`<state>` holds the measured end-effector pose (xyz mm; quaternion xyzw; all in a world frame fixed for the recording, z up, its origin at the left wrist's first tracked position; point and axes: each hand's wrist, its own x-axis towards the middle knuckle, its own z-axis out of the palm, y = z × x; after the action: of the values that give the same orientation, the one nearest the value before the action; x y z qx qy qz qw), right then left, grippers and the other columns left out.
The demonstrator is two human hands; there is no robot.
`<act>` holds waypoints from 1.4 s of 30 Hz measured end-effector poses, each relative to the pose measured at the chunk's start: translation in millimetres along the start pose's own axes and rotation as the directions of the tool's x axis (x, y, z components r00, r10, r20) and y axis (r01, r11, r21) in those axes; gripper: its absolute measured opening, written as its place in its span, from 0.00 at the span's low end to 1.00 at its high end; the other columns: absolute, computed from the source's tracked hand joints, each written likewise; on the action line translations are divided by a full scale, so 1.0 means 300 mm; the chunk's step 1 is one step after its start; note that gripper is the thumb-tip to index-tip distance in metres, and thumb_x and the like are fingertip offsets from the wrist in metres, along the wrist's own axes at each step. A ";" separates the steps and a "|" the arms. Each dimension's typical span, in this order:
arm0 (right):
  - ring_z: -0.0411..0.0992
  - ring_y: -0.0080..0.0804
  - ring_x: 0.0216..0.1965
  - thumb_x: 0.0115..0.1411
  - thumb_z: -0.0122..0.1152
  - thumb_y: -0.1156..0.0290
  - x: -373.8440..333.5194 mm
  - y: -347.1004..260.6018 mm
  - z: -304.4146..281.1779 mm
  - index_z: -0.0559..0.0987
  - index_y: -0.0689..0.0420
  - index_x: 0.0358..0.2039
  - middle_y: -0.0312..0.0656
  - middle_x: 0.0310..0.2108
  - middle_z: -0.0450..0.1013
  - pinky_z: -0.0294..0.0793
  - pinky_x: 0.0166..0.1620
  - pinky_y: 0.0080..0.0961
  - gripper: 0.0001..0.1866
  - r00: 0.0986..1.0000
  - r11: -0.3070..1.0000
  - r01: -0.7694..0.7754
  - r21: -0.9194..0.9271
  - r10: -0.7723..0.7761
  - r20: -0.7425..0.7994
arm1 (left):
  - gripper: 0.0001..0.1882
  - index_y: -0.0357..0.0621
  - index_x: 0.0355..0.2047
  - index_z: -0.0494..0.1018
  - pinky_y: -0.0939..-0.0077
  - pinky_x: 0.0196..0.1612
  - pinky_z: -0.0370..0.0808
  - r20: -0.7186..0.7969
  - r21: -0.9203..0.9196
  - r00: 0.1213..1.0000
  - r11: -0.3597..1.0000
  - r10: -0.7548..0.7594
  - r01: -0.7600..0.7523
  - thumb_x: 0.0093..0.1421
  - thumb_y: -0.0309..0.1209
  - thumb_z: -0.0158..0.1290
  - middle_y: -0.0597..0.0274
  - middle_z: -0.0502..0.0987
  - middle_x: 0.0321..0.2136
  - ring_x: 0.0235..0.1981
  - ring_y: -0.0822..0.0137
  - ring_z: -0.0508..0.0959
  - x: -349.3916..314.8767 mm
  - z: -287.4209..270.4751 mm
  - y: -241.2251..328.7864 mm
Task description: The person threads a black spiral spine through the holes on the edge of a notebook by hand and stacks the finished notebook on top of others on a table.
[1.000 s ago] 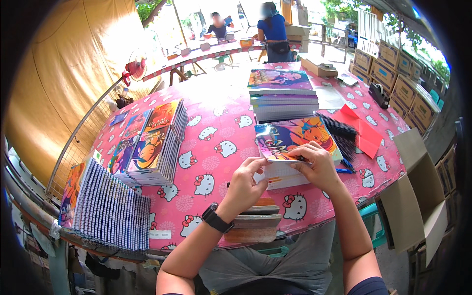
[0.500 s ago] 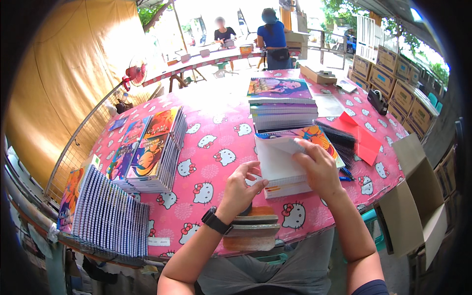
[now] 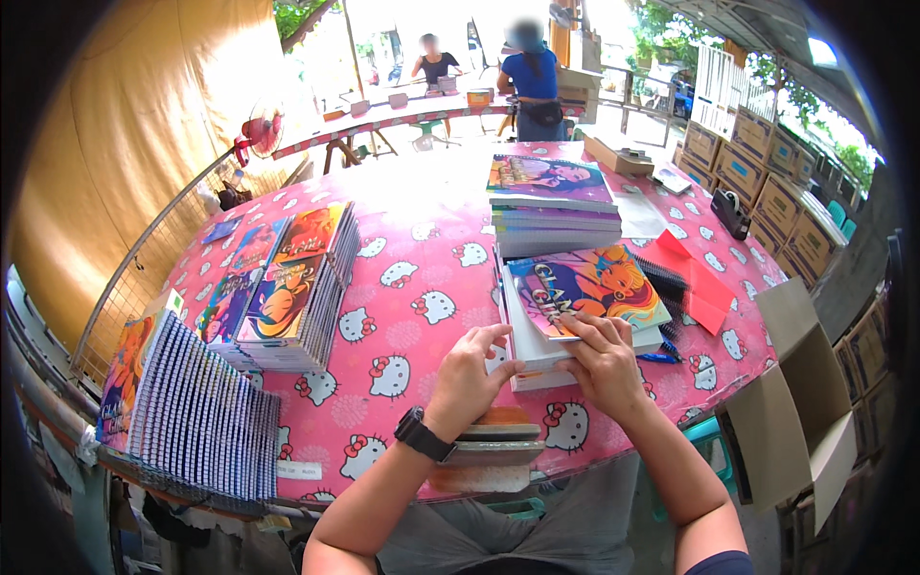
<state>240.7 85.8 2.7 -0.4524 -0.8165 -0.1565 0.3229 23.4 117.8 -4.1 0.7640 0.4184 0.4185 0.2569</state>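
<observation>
A bright illustrated notebook cover [image 3: 596, 283] lies slightly askew on a pile of white-paged books [image 3: 522, 331] in front of me. My right hand [image 3: 606, 369] grips its near edge, fingers on top and thumb below by the page edges. At the pile's left side is my left hand [image 3: 470, 374], thumb and fingers apart, the tips at the page edges. Behind the pile stands a taller stack of notebooks [image 3: 551, 182]. Black spiral binding coils [image 3: 663, 278], a red sheet [image 3: 698, 287] and a blue pen [image 3: 659, 358] lie to its right.
Stacked notebooks [image 3: 292, 302] and a leaning row of spiral-bound ones [image 3: 206, 412] occupy the table's left. Flat blocks [image 3: 487, 455] sit at the near edge. A tape dispenser [image 3: 731, 213] stands far right; an open carton [image 3: 786, 412] is beside the table. Two people work beyond.
The raised white sheet has come down, and the illustrated cover now shows face up on the pile. My right hand has moved lower, toward the near edge; my left hand has barely shifted.
</observation>
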 end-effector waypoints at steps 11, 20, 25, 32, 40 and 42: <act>0.70 0.34 0.45 0.46 0.67 0.70 0.017 0.008 -0.024 0.82 0.56 0.34 0.35 0.45 0.75 0.63 0.50 0.33 0.12 0.999 0.993 -0.039 0.112 0.039 0.003 | 0.35 0.36 0.52 0.68 0.66 0.44 0.74 0.147 -0.160 0.985 0.981 -0.086 0.109 0.49 0.44 0.63 0.48 0.73 0.45 0.44 0.59 0.75 0.045 -0.052 -0.029; 0.71 0.36 0.43 0.51 0.64 0.69 0.047 0.040 -0.056 0.83 0.56 0.31 0.37 0.43 0.76 0.67 0.47 0.36 0.07 0.997 0.962 -0.058 0.267 0.043 0.061 | 0.30 0.37 0.54 0.66 0.73 0.44 0.72 0.183 -0.342 0.973 0.919 -0.140 0.196 0.55 0.40 0.59 0.53 0.72 0.46 0.45 0.66 0.73 0.014 -0.066 0.007; 0.73 0.39 0.39 0.52 0.61 0.72 0.060 0.030 -0.073 0.78 0.58 0.28 0.41 0.41 0.75 0.72 0.39 0.35 0.04 0.964 0.997 0.033 0.067 -0.014 -0.266 | 0.26 0.37 0.51 0.66 0.74 0.39 0.77 0.486 -0.768 0.828 0.314 -0.280 0.558 0.63 0.46 0.50 0.54 0.76 0.41 0.38 0.68 0.77 -0.005 -0.117 0.051; 0.71 0.44 0.48 0.49 0.63 0.67 -0.031 -0.262 -0.160 0.76 0.56 0.38 0.46 0.48 0.71 0.70 0.51 0.38 0.15 0.941 0.880 0.332 0.340 -0.333 -0.058 | 0.14 0.36 0.43 0.69 0.78 0.38 0.76 0.200 -0.787 0.942 0.528 -0.270 0.318 0.56 0.25 0.55 0.62 0.77 0.34 0.33 0.73 0.78 -0.083 -0.153 0.078; 0.73 0.29 0.41 0.51 0.64 0.81 -0.213 -0.183 -0.081 0.78 0.62 0.36 0.42 0.39 0.75 0.70 0.47 0.26 0.10 0.822 0.358 -0.367 0.859 0.557 0.120 | 0.11 0.33 0.38 0.74 0.70 0.45 0.76 0.080 -0.712 0.973 0.696 0.217 -0.097 0.53 0.16 0.57 0.53 0.79 0.36 0.41 0.64 0.78 -0.187 -0.286 0.078; 0.73 0.23 0.36 0.51 0.63 0.85 -0.238 -0.178 -0.059 0.78 0.62 0.36 0.37 0.32 0.76 0.72 0.40 0.20 0.11 0.887 0.439 -0.356 0.825 0.437 0.150 | 0.12 0.34 0.39 0.74 0.68 0.45 0.76 0.147 -0.667 0.975 0.745 0.164 -0.024 0.52 0.17 0.58 0.52 0.79 0.37 0.41 0.63 0.78 -0.203 -0.293 0.042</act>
<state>230.1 1.5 -30.0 -0.4143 -0.6463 0.3115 0.5601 -64.7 62.9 24.9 0.6812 0.1768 0.4743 0.5289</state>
